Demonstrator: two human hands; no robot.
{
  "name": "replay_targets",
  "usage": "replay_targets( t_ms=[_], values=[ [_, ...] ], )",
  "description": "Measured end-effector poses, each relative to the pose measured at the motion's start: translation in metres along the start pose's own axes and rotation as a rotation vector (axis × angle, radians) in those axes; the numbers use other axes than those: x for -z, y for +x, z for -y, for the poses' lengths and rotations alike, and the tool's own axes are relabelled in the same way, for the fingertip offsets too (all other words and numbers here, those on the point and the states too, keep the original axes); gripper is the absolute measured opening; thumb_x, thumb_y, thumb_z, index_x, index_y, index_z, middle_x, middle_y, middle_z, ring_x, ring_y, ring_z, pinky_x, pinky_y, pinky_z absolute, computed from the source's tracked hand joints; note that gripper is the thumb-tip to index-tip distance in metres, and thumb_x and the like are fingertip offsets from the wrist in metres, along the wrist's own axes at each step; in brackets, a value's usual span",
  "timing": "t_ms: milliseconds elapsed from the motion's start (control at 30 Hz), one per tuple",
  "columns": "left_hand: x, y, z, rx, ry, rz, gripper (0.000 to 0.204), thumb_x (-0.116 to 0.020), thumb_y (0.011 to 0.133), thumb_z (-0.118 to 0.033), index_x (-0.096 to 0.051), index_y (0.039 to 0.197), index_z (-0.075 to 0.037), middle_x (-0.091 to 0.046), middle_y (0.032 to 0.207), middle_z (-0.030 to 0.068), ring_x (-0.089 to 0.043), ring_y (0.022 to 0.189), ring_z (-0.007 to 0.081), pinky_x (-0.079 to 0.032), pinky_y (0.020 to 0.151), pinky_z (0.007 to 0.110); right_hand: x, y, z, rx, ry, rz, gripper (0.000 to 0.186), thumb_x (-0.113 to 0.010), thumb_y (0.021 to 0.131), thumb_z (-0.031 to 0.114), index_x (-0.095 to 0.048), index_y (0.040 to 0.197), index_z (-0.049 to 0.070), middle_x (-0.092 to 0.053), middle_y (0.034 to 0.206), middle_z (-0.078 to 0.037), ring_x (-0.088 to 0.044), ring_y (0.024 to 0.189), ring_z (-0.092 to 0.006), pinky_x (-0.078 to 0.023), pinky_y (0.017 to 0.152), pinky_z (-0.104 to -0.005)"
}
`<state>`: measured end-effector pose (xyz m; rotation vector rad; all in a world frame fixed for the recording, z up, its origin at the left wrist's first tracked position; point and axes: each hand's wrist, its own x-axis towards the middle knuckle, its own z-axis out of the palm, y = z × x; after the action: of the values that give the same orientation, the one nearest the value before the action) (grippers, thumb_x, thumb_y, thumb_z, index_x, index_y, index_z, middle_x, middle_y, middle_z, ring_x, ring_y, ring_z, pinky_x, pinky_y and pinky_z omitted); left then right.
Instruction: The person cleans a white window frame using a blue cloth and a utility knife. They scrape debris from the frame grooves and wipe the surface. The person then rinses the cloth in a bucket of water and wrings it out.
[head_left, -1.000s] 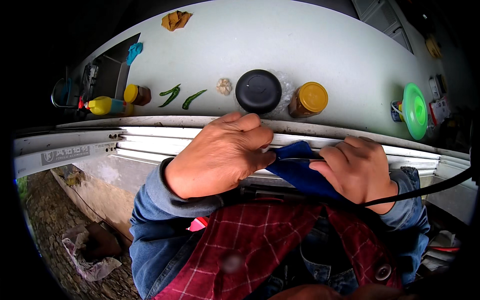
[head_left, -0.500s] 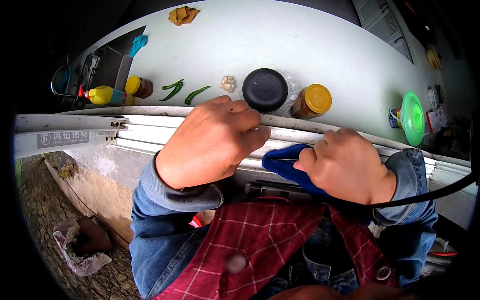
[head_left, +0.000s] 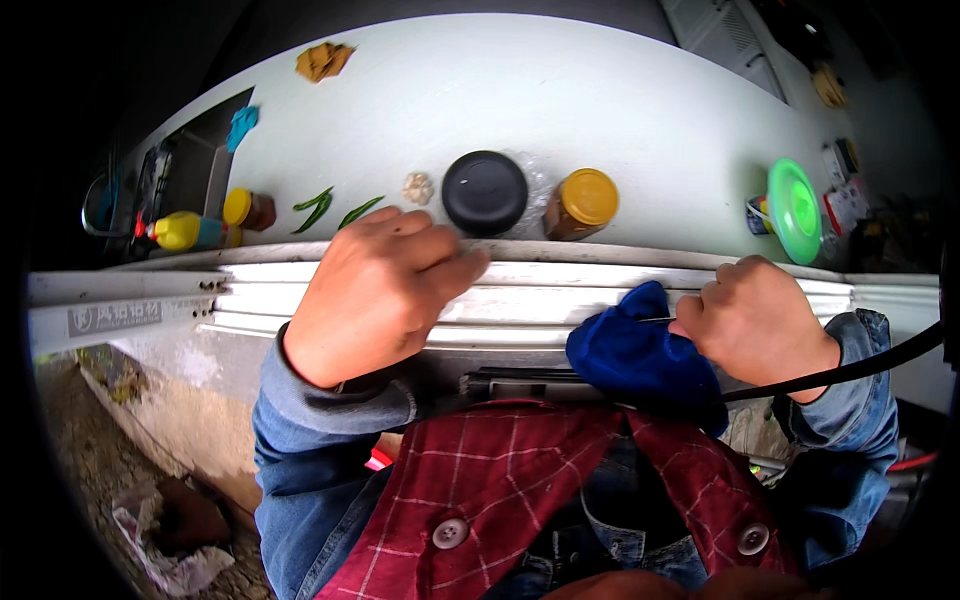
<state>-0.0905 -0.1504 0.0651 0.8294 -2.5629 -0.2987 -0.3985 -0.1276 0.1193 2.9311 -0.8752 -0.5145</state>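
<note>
My left hand [head_left: 385,290] is closed, thumb and fingers pinched together, above the white window track. What is in the pinch, if anything, cannot be made out. My right hand [head_left: 755,325] is closed at the edge of a deep blue piece of cloth [head_left: 640,355], which hangs in folds beside and below the fingers. A thin pale line [head_left: 655,319] runs across the cloth to my right thumb; it is too small to name. My hands are apart, with the track visible between them.
Beyond the white track [head_left: 520,300] lies a pale counter [head_left: 620,110]. On it are a black round lid [head_left: 485,193], a yellow-lidded jar [head_left: 583,204], garlic [head_left: 417,188], green chillies [head_left: 318,212], a yellow bottle [head_left: 180,231] and a green lid [head_left: 795,212]. A black strap [head_left: 850,375] crosses my right wrist.
My hands have moved farther apart. The blue cloth has moved to the right with my right hand, and more of it shows. The view has shifted slightly, so the counter things sit farther left and lower.
</note>
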Motion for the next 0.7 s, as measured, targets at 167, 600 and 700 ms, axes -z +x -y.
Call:
replay_targets(
  t_ms=[167,600,700],
  values=[
    [0.004,0.001,-0.008,0.024,0.03,-0.012,0.03,-0.062,0.059,0.002,-0.066,0.088,0.001,-0.055,0.068,0.0099,-0.054,0.063,0.0277,-0.042,0.059,0.037,-0.005,-0.051,-0.009,-0.099,-0.192,0.062,0.009,-0.058,0.064,0.014,-0.054,0.06,0.008,-0.052,0.049,-0.004,-0.057,0.051,-0.0191,-0.042,0.048,-0.0312],
    [-0.001,0.004,-0.005,0.055,-0.062,-0.054,0.03,-0.059,0.058,0.003,-0.064,0.087,0.002,-0.049,0.066,0.011,-0.049,0.062,0.0288,-0.038,0.057,0.039,-0.06,-0.192,-0.057,-0.654,-0.305,0.306,0.015,-0.059,0.079,0.023,-0.062,0.07,0.011,-0.06,0.058,-0.006,-0.062,0.059,-0.0232,-0.046,0.055,-0.0353],
    [-0.001,0.006,-0.003,0.084,-0.069,-0.01,0.034,-0.057,0.057,0.003,-0.064,0.09,0.002,-0.049,0.067,0.011,-0.048,0.062,0.0286,-0.038,0.058,0.038,-0.085,-0.205,-0.039,-0.927,-0.104,0.152,0.026,-0.061,0.083,0.031,-0.059,0.069,0.009,-0.056,0.057,-0.012,-0.059,0.058,-0.0306,-0.044,0.051,-0.0383]
  ],
)
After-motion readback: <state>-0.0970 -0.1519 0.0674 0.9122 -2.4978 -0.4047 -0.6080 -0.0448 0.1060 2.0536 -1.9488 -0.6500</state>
